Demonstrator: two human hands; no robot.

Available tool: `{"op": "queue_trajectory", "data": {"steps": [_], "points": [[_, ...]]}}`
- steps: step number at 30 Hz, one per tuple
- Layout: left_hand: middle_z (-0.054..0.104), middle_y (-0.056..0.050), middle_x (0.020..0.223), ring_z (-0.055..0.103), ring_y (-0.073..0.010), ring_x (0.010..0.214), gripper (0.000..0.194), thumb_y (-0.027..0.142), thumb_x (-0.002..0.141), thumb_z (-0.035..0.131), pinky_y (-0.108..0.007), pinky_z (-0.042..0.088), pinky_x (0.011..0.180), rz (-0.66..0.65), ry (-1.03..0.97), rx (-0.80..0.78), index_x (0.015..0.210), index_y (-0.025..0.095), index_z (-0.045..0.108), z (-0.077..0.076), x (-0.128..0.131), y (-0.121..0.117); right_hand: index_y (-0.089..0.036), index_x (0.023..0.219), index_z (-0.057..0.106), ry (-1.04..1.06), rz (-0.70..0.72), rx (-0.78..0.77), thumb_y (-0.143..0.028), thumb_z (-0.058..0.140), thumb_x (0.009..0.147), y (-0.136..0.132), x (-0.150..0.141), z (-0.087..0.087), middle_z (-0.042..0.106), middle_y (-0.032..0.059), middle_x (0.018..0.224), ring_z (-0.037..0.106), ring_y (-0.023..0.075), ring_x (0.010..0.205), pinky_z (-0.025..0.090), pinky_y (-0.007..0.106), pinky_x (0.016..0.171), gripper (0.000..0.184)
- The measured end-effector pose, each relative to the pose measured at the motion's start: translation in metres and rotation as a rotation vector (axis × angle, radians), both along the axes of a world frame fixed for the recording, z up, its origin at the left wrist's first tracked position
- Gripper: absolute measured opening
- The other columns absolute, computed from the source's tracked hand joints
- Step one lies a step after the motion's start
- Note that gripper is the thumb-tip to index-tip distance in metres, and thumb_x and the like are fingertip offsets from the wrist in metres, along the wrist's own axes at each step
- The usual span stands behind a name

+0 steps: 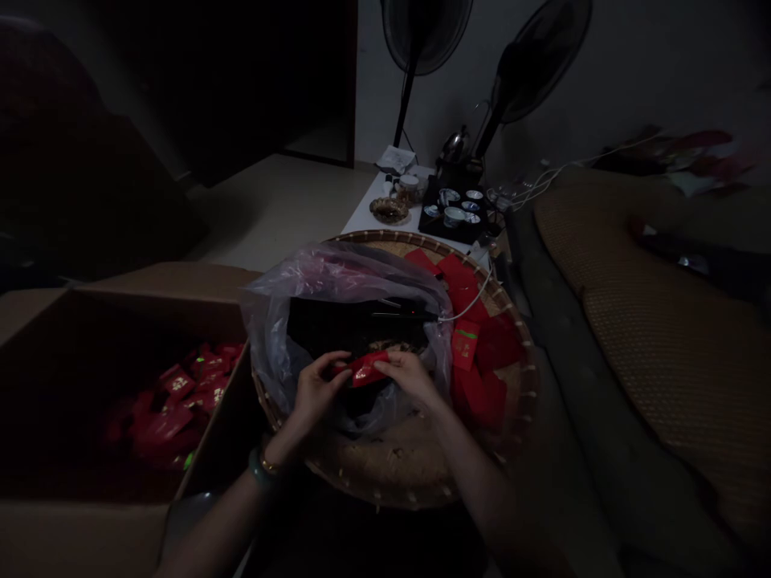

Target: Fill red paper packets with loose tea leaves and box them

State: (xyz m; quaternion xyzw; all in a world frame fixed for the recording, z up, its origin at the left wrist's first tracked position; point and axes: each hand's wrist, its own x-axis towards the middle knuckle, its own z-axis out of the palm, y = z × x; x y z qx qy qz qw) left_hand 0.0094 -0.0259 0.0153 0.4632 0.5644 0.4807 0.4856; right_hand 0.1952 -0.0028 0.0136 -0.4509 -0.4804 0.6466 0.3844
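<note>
Between my two hands is a small red packet (369,369), shiny and lightly marked. My left hand (322,381) pinches its left end with thumb and fingers. Its right end is gripped by my right hand (406,373). Both hands are over the mouth of a clear plastic bag (274,337), whose dark contents are hard to make out. The bag rests in a round woven bamboo tray (391,466). A dark device with a red light and a white cable (470,307) lies across the bag. Several red packets (465,343) are spread on the tray's right side.
At the left stands an open cardboard box (205,417) holding many red packets (177,385). Beyond the tray, a white table (365,213) bears a tea tray with cups (454,217) and a kettle (456,146). Two fans (422,36) stand behind. A woven-mat seat (656,321) is at right.
</note>
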Motion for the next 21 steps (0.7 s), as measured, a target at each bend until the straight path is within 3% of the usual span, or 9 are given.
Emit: {"op": "queue_trajectory", "data": {"steps": [3, 9, 13, 16, 19, 21], "points": [[0.066, -0.002, 0.071, 0.060, -0.0134, 0.064, 0.032, 0.025, 0.062, 0.072, -0.022, 0.047, 0.061, 0.039, 0.027, 0.010, 0.092, 0.017, 0.070, -0.002, 0.000, -0.002, -0.017, 0.080, 0.070, 0.049, -0.064, 0.005, -0.035, 0.073, 0.061, -0.001, -0.003, 0.000, 0.071, 0.0031, 0.080, 0.065, 0.0185, 0.076, 0.048, 0.035, 0.081, 0.026], [0.071, -0.004, 0.076, 0.063, -0.0167, 0.067, 0.028, 0.032, 0.059, 0.075, -0.025, 0.050, 0.063, 0.020, 0.010, -0.084, 0.081, 0.015, 0.072, -0.007, 0.000, -0.001, -0.017, 0.087, 0.071, 0.177, 0.020, -0.089, -0.044, 0.068, 0.067, -0.007, -0.009, 0.004, 0.072, 0.0045, 0.085, 0.065, 0.0189, 0.082, 0.046, 0.037, 0.086, 0.034], [0.072, -0.006, 0.082, 0.066, -0.0190, 0.074, 0.039, 0.042, 0.062, 0.072, -0.029, 0.052, 0.071, -0.003, -0.176, -0.162, 0.090, 0.014, 0.070, -0.005, 0.003, 0.000, -0.017, 0.087, 0.072, 0.141, -0.028, -0.110, -0.050, 0.069, 0.065, -0.007, -0.010, -0.005, 0.072, 0.0046, 0.085, 0.064, 0.0193, 0.082, 0.043, 0.039, 0.090, 0.040], [0.072, -0.008, 0.090, 0.067, -0.0206, 0.080, 0.045, 0.050, 0.068, 0.065, -0.031, 0.053, 0.073, 0.008, -0.350, -0.208, 0.094, 0.013, 0.067, -0.003, 0.006, 0.002, -0.017, 0.094, 0.070, 0.161, 0.011, -0.150, -0.053, 0.066, 0.068, -0.009, -0.013, -0.009, 0.071, 0.0044, 0.091, 0.063, 0.0192, 0.087, 0.040, 0.038, 0.093, 0.045], [0.072, -0.010, 0.092, 0.067, -0.0210, 0.081, 0.044, 0.052, 0.071, 0.062, -0.030, 0.053, 0.073, -0.017, -0.361, -0.207, 0.092, 0.013, 0.065, -0.005, 0.006, 0.004, -0.016, 0.098, 0.068, 0.179, 0.095, -0.205, -0.053, 0.067, 0.068, -0.012, -0.016, -0.010, 0.071, 0.0047, 0.093, 0.063, 0.0195, 0.088, 0.039, 0.039, 0.094, 0.048], [0.072, -0.011, 0.095, 0.068, -0.0213, 0.080, 0.048, 0.053, 0.074, 0.058, -0.032, 0.052, 0.073, -0.049, -0.332, -0.193, 0.100, 0.013, 0.062, -0.007, 0.003, 0.005, -0.015, 0.096, 0.069, 0.184, 0.105, -0.228, -0.057, 0.066, 0.067, -0.013, -0.017, -0.011, 0.071, 0.0053, 0.091, 0.063, 0.0200, 0.087, 0.038, 0.039, 0.094, 0.051]]}}
